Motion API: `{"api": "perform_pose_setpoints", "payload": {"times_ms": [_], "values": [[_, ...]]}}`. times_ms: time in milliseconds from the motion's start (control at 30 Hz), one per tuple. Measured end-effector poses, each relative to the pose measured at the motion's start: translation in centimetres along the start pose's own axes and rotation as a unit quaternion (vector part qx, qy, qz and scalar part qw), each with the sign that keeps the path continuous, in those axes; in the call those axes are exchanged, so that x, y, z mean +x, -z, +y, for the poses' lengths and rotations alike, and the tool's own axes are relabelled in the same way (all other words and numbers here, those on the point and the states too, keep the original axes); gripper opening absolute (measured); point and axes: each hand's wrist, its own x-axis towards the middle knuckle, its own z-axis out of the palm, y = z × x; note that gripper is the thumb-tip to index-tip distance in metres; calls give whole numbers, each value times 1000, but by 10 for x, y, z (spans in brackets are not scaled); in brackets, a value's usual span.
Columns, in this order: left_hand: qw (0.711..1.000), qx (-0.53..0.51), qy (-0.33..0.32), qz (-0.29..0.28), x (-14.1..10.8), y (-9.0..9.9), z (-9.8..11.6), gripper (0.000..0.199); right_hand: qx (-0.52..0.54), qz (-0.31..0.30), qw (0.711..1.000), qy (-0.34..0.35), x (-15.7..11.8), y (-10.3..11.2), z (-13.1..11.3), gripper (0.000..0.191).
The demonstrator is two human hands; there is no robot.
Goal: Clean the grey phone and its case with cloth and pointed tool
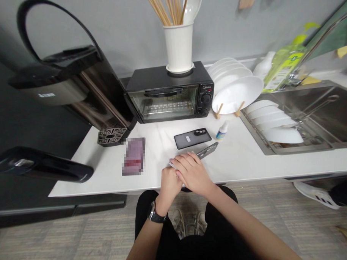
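My left hand (170,183), with a black-strapped watch at its wrist, is closed near the counter's front edge. Across it lies my right hand (193,174), fingers pressed together and bent over what both hands hold. A grey phone (208,149) sticks out past the right hand's knuckles, tilted; the hands hide its middle. A thin pale edge shows at the left fingers; whether it belongs to the phone I cannot tell. Just beyond lies a dark phone case (192,138) with camera cutouts. Beside it stands a small white bottle (221,131) with a blue label.
A pixelated purplish flat object (134,156) lies left on the white counter (153,138). Behind are a toaster oven (167,103), a cup (179,46) of chopsticks and a plate rack (236,93). A water dispenser (83,91) stands left, a sink (290,148) with bowls right.
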Motion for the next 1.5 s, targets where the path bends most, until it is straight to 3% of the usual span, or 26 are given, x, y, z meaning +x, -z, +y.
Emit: {"api": "perform_pose_setpoints", "payload": {"times_ms": [100,267,400,500,633,767,867,933,1100,1267,1367,1500], "values": [[1000,-12,0,-1,0,4,4,23,-18,6,999,-28,-17,5,14,38],[994,-108,-11,-1,-1,10,11,20,-83,26,989,-124,-31,29,61,33],[992,-129,-12,0,-2,10,12,22,-129,-18,969,-212,-19,45,86,40],[992,-121,-19,6,-2,10,12,22,-163,-53,948,-268,-3,48,82,41],[997,-77,-16,13,-3,6,9,18,-144,-57,963,-221,16,35,48,40],[1000,-1,-7,12,-3,0,1,21,-31,-43,996,-71,16,13,10,26],[1000,2,-12,9,-2,-1,-1,21,3,-21,999,29,1,3,4,32],[1000,-2,-13,7,-1,1,0,21,-18,-10,1000,17,-12,3,10,39],[994,-103,-23,9,-1,9,10,20,-49,28,990,-126,-37,20,45,39],[991,-134,-26,10,-1,9,11,21,-113,3,970,-214,-26,42,77,35],[990,-137,-34,12,-1,9,10,22,-143,-30,961,-235,-8,48,78,40],[995,-92,-35,22,-2,7,8,17,-104,-62,975,-187,12,37,51,39]]}}
